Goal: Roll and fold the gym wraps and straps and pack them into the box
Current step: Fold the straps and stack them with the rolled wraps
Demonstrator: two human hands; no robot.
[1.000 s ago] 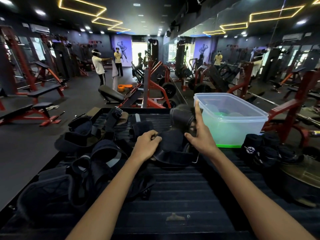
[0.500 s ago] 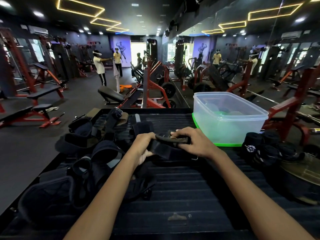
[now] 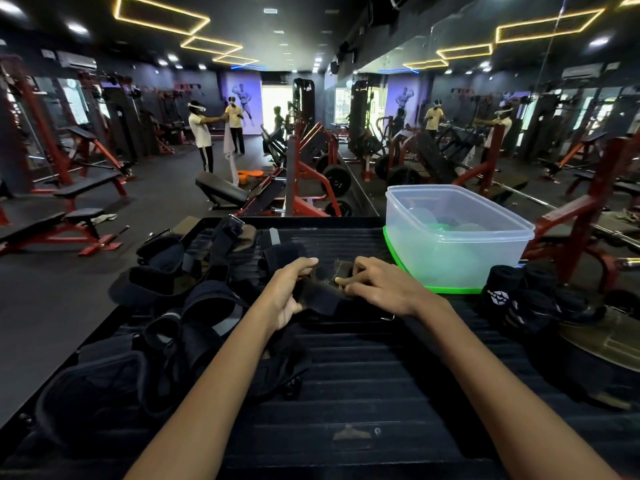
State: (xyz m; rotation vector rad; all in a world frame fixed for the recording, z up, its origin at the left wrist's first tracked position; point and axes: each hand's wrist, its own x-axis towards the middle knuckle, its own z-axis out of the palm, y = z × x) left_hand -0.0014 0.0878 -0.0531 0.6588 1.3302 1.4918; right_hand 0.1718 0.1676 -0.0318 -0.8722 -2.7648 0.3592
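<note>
Black fabric gym strap (image 3: pixel 320 294) lies on the dark ribbed tabletop (image 3: pixel 363 375), mid-fold. Left hand (image 3: pixel 289 291) grips its near end as anchor; right hand (image 3: pixel 375 285) pinches the folded part w/ curled fingers to keep it tight. Clear plastic box w/ green base (image 3: pixel 457 237) sits just beyond right hand, prob. for a short drop-in.

Both hands (image 3: pixel 341 289) curled, arms outstretched

Both forearms are bare to the frame's edge, with the left hand (image 3: pixel 289 292) and right hand (image 3: pixel 384 289) ungloved.
</note>
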